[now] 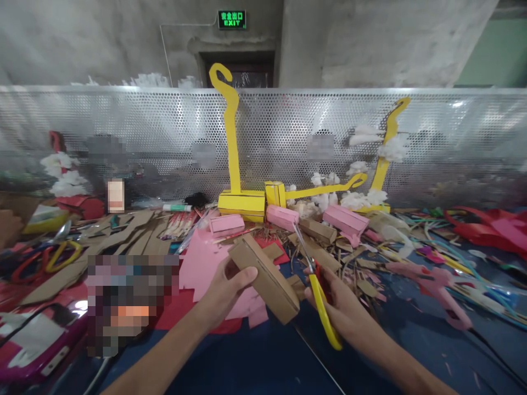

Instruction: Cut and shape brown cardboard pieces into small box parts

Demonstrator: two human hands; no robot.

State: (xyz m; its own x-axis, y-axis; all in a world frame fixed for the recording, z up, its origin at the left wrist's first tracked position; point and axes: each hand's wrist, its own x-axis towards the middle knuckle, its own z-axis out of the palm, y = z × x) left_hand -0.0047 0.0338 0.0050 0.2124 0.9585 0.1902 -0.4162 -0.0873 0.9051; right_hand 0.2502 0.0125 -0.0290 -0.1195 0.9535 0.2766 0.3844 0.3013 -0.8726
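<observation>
My left hand (224, 288) grips a long brown cardboard box (267, 280), thumb on its upper face and fingers behind it. The box is tilted, its near end pointing down to the right. Yellow-handled scissors (319, 307) are in my right hand (343, 302), blades pointing up and away, just right of the box. Pink paper sheets (201, 263) lie under and behind my left hand. Cardboard scraps (366, 288) are strewn beyond my right hand. Behind the box sit small pink-covered boxes (346, 219) and a yellow box with a tall hooked strip (233, 142).
A pink glue gun (440, 291) with a black cord lies at the right. Flat cardboard pieces (135, 236) and another pair of scissors (63, 257) are at the left. A perforated metal panel (280, 137) stands along the back. Red strips (486, 230) lie at far right.
</observation>
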